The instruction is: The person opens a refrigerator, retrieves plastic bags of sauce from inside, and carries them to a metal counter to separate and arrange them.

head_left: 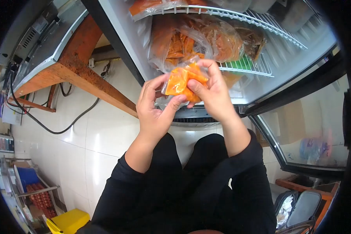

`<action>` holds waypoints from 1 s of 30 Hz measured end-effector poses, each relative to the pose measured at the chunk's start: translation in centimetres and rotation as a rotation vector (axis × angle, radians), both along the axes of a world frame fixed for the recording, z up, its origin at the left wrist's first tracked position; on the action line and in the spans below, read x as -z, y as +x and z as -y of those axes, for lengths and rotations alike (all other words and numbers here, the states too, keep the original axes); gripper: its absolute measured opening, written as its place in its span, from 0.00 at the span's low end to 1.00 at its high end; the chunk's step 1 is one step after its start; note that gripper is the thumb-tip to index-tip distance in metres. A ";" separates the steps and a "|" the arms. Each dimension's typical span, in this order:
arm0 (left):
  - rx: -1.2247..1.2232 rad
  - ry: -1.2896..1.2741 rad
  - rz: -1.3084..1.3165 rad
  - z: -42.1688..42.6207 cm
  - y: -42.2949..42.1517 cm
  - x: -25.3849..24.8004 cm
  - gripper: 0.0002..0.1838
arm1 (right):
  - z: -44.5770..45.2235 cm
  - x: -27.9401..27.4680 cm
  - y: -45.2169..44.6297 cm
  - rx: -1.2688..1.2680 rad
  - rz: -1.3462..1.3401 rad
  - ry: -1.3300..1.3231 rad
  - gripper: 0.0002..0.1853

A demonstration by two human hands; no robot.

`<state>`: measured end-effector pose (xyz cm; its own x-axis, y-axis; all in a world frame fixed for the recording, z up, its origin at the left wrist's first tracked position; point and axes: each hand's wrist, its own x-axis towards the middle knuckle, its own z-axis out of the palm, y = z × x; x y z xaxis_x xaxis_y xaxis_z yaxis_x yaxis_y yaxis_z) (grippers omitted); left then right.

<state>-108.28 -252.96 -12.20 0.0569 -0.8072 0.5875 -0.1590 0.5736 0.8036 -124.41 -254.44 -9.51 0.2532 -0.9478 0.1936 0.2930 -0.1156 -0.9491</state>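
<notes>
Between my two hands is a small clear plastic packet of orange food (183,81), held up in front of the open refrigerator (238,93). My left hand (154,103) grips its left and lower side, the thumb pressing its bottom edge. On the right side my right hand (214,91) holds it, thumb on the front and fingers behind. Just behind the packet, a large clear bag with several similar orange packets (179,45) sits on a white wire shelf (253,69). Beside it is another clear bag of orange food (222,41).
The glass refrigerator door (300,132) stands open at the right. A rusty-framed table (82,74) is at the left, with a black cable (72,126) on the tiled floor. A yellow stool (70,221) and a bin (286,206) are near the bottom corners.
</notes>
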 end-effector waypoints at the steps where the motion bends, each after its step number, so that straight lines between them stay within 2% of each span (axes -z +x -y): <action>1: 0.053 0.026 -0.114 -0.1 0.1 0.4 0.21 | -0.5 0.3 0.5 -0.023 0.113 0.062 0.20; 2: 0.102 0.130 -0.214 -0.3 0.5 0.7 0.21 | -0.7 0.4 0.5 -0.040 0.155 0.089 0.19; 4: 0.368 0.282 -0.397 -0.3 2.2 0.7 0.20 | -0.9 0.4 0.4 -0.071 0.238 0.144 0.17; 5: 0.584 0.331 -0.481 -0.2 3.8 0.4 0.19 | -1.1 0.3 0.2 -0.151 0.246 0.177 0.17; 7: 0.795 0.326 -0.609 -0.1 4.7 1.7 0.19 | -1.3 0.4 -0.3 -0.312 0.261 0.241 0.16; 8: 0.793 0.271 -0.650 0.0 4.6 3.8 0.19 | -1.0 1.0 -0.6 -0.444 0.345 0.268 0.15; 10: 0.778 0.368 -0.826 -0.8 3.8 2.8 0.21 | -1.6 0.4 0.0 -0.295 0.121 0.252 0.13; 11: 0.761 0.514 -0.960 -1.5 3.7 1.5 0.23 | -1.8 -0.3 0.4 -0.218 0.005 0.235 0.12; 12: 0.802 0.580 -0.973 -2.0 3.7 0.9 0.24 | -2.3 -0.8 1.1 -0.099 -0.147 0.122 0.09; 13: 0.842 0.648 -0.985 -2.5 3.8 0.2 0.26 | -2.4 -1.4 1.7 -0.108 -0.195 0.058 0.09; 15: 1.031 0.616 -0.758 -2.9 4.8 0.5 0.29 | -2.6 -2.3 2.5 -0.124 -0.286 -0.070 0.08; 16: 0.894 0.542 -0.375 -2.6 5.2 1.0 0.28 | -1.6 -2.3 2.6 -0.045 -0.561 -0.441 0.09; 19: 0.701 0.770 -0.517 -3.0 3.8 1.1 0.25 | 3.2 -1.2 2.4 0.391 -0.649 -0.556 0.12; 21: 0.625 0.789 -0.630 -3.4 3.8 1.6 0.21 | 6.1 -2.3 1.8 0.705 -0.985 -0.361 0.17; 24: 0.524 0.767 -0.695 -3.5 4.0 3.1 0.21 | 9.2 0.4 1.7 0.714 -1.467 -0.182 0.19; 27: 0.509 0.801 -0.747 -3.8 4.2 2.4 0.22 | 9.9 1.1 1.1 0.714 -1.335 -0.189 0.19; 30: 0.522 0.767 -0.731 -3.8 4.6 2.3 0.22 | 8.4 0.2 -0.3 0.662 -0.975 -0.203 0.18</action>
